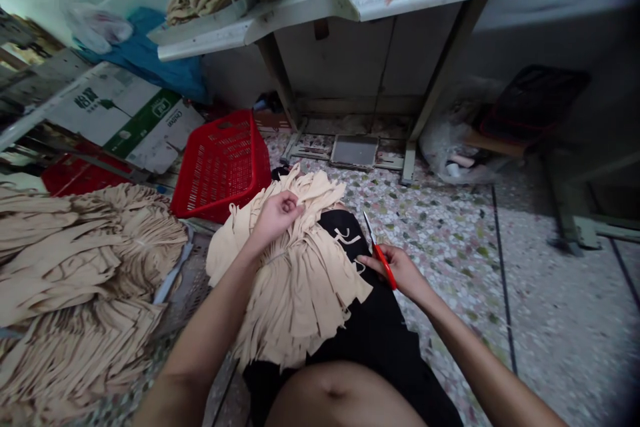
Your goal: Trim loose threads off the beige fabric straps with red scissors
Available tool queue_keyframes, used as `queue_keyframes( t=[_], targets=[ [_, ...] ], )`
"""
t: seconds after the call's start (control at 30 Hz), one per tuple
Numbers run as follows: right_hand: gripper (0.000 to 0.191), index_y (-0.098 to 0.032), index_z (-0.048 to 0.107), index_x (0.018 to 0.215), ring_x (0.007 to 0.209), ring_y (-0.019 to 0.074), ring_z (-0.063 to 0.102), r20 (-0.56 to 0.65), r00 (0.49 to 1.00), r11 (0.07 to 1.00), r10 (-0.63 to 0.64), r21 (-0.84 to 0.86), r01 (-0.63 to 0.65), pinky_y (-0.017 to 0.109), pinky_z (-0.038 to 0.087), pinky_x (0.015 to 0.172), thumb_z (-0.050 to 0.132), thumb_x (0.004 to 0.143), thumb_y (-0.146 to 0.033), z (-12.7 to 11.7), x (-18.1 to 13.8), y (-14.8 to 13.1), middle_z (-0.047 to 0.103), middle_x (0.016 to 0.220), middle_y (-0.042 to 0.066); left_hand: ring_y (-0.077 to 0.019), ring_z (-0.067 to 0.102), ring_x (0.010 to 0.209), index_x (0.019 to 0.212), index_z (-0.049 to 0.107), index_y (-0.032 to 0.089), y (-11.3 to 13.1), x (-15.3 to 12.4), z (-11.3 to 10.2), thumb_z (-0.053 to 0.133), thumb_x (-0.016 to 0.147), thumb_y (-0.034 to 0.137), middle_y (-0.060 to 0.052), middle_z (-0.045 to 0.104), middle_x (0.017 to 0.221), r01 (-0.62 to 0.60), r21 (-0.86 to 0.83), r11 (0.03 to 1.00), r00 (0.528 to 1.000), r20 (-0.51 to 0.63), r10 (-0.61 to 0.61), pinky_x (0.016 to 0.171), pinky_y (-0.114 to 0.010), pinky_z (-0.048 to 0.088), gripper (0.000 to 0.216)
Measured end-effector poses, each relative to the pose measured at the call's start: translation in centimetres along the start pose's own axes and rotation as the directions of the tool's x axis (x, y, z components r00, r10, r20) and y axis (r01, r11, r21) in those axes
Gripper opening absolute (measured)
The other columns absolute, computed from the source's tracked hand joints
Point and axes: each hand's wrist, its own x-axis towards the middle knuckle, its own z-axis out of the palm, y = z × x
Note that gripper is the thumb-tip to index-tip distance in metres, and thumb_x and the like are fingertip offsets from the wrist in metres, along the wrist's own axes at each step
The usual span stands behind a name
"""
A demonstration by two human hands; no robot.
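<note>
A bundle of beige fabric strips [295, 287] lies fanned over black cloth [380, 327] on the person's lap, ends ragged. The left hand [275, 217] pinches its top with curled fingers; the right hand [393, 270] grips red-handled scissors [381, 260]. A heap of similar strips [75, 273] sits to the left, near a red plastic basket [220, 167].
</note>
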Motion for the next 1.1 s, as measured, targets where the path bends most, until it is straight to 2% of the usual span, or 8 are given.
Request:
queue_keyframes(
  t=[0.23,0.4,0.43,0.5,0.6,0.73,1.0,1.1],
  targets=[
    [0.052,-0.022,0.049,0.069,0.045,0.0123,0.047,0.001,1.000,0.999,0.001,0.033,-0.001,0.024,0.035,0.045,0.080,0.076,-0.064,-0.3,1.0,-1.0,0.048,0.051,-0.006,-0.0102,0.046,0.058,0.085,0.056,0.018,-2.7,1.4,-3.9,0.075,0.074,0.027,0.005,0.049,0.066,0.053,-0.119,0.991,0.921,-0.378,-0.094,0.056,-0.020,0.036,0.024],
    [0.051,-0.022,0.050,0.068,0.044,0.0116,0.047,0.021,1.000,1.000,-0.008,0.030,0.007,0.023,0.033,0.044,0.083,0.074,-0.061,0.3,1.2,-1.2,0.048,0.051,-0.007,-0.0118,0.055,0.068,0.114,0.050,0.020,0.2,0.4,-2.8,0.075,0.084,0.031,0.003,0.053,0.081,-0.124,0.104,0.987,0.774,-0.612,0.162,0.065,-0.021,0.044,0.040],
    [0.051,-0.022,0.050,0.069,0.045,0.0116,0.047,0.027,1.000,0.999,-0.003,0.037,0.002,0.023,0.033,0.044,0.083,0.073,-0.061,0.4,1.1,-1.2,0.048,0.052,-0.007,-0.0128,0.057,0.070,0.115,0.052,0.021,1.0,0.0,-2.1,0.071,0.089,0.032,0.002,0.054,0.082,-0.173,0.178,0.969,0.800,-0.549,0.243,0.066,-0.022,0.045,0.034],
    [0.052,-0.022,0.051,0.070,0.046,0.0119,0.048,0.035,0.999,0.999,0.007,0.053,-0.009,0.023,0.033,0.044,0.083,0.073,-0.062,0.5,1.1,-1.3,0.048,0.054,-0.007,-0.0156,0.060,0.076,0.109,0.060,0.021,2.3,-0.6,-0.4,0.065,0.095,0.034,-0.002,0.059,0.089,-0.281,0.355,0.891,0.908,-0.203,0.367,0.071,-0.026,0.046,0.020],
    [0.054,-0.022,0.049,0.068,0.046,0.0124,0.049,0.028,1.000,0.998,-0.003,0.058,0.001,0.023,0.035,0.044,0.084,0.071,-0.063,0.5,1.2,-1.6,0.047,0.054,-0.007,-0.0211,0.065,0.085,0.102,0.066,0.021,3.0,-0.5,2.1,0.059,0.098,0.037,-0.007,0.064,0.103,-0.294,0.588,0.753,0.955,0.157,0.250,0.071,-0.031,0.046,0.017],
    [0.055,-0.023,0.048,0.067,0.045,0.0126,0.048,0.012,1.000,0.999,-0.005,0.052,0.004,0.024,0.033,0.044,0.084,0.071,-0.064,0.4,1.0,-2.0,0.048,0.051,-0.007,-0.0233,0.065,0.090,0.102,0.066,0.022,2.8,0.2,3.7,0.052,0.100,0.026,-0.008,0.064,0.106,-0.263,0.667,0.697,0.964,0.205,0.168,0.069,-0.032,0.045,0.014],
    [0.055,-0.023,0.046,0.066,0.043,0.0116,0.045,-0.007,0.999,0.994,0.051,0.094,-0.050,0.024,0.032,0.043,0.085,0.071,-0.062,-0.3,-0.8,-0.2,0.045,0.050,-0.008,-0.0191,0.060,0.085,0.088,0.056,0.020,2.8,-1.6,3.5,0.061,0.086,0.015,-0.003,0.062,0.090,-0.222,0.316,0.922,0.975,0.043,0.220,0.077,-0.029,0.045,0.007],
    [0.052,-0.022,0.049,0.067,0.044,0.0114,0.046,0.012,0.998,0.991,0.054,0.121,-0.055,0.024,0.034,0.044,0.082,0.075,-0.061,-0.5,-1.9,-0.4,0.049,0.051,-0.006,-0.0177,0.060,0.081,0.087,0.057,0.020,3.7,-3.3,3.8,0.062,0.088,0.019,-0.002,0.064,0.086,-0.292,0.186,0.938,0.946,0.199,0.255,0.077,-0.028,0.044,0.005]
  ],
)
